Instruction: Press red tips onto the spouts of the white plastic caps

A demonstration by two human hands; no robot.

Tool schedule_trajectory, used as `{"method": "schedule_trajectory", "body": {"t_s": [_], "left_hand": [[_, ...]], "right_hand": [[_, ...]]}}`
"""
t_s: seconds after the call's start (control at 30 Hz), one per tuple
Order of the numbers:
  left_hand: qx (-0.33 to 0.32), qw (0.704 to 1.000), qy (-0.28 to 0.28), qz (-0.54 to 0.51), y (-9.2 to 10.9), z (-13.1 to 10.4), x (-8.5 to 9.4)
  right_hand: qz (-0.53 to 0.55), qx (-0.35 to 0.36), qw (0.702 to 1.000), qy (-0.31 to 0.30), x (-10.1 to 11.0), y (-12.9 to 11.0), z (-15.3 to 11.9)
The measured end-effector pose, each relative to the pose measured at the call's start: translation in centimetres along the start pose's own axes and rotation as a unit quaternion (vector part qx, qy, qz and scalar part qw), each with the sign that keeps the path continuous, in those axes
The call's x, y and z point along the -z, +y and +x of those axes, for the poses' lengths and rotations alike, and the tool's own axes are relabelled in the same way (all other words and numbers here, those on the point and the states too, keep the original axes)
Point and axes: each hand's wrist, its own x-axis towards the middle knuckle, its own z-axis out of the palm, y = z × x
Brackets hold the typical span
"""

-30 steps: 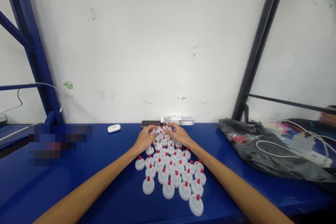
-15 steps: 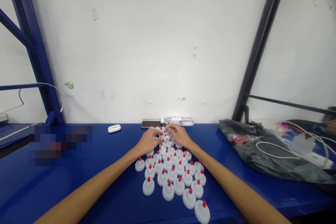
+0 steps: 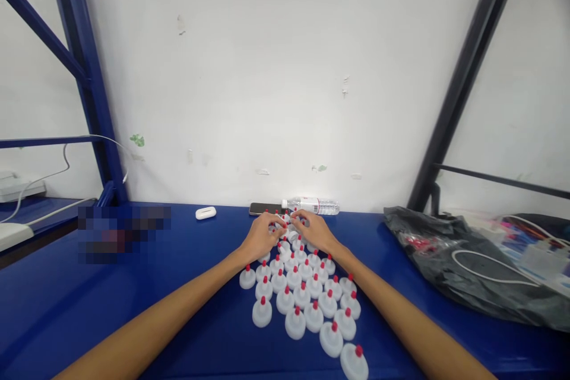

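Many round white caps with red tips, one (image 3: 262, 312) at the near left and another (image 3: 354, 362) at the near right, stand on the blue table (image 3: 214, 338). At the far end of the group, my left hand (image 3: 263, 234) has its thumb and fingers brought together around a small red-tipped piece. Just right of it, my right hand (image 3: 312, 229) bends its fingers down over a white cap (image 3: 293, 235), and what its fingertips grip is too small to make out. The caps under both palms are partly hidden.
Behind the hands lie a phone (image 3: 262, 208) and a clear plastic bottle (image 3: 312, 205) by the wall. A white oval case (image 3: 205, 213) sits to the left. At the right, a black plastic bag (image 3: 427, 249) carries red pieces and a white cable (image 3: 490, 276).
The whole view has shifted, so the scene sits slightly further right. Both hands stay over the far caps, with only small finger movement.
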Motion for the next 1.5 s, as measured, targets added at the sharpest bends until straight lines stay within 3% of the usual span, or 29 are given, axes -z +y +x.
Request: {"method": "schedule_trajectory", "body": {"t_s": [0.27,0.4,0.5,0.8,1.23,1.5], "left_hand": [[0.008,0.995,0.095,-0.038,0.3,0.1,1.0],[0.050,0.982,0.176,-0.041,-0.7,1.3,2.6],[0.085,0.976,0.199,-0.025,-1.9,1.8,3.4],[0.151,0.977,0.148,0.003,-4.5,1.6,3.3],[0.165,0.984,0.044,0.059,-4.9,1.3,2.9],[0.181,0.981,0.022,0.058,-5.2,1.4,2.8]], "right_hand": [[-0.020,0.004,1.000,0.003,0.2,0.0,-0.1],[-0.023,0.008,1.000,0.007,0.2,0.2,-0.1],[-0.025,0.008,1.000,0.008,0.2,0.4,-0.1],[-0.041,0.016,0.999,0.017,0.5,1.0,-0.1],[-0.050,0.027,0.998,0.023,0.7,1.1,-0.2],[-0.053,0.028,0.998,0.021,0.9,1.0,-0.3]]}}
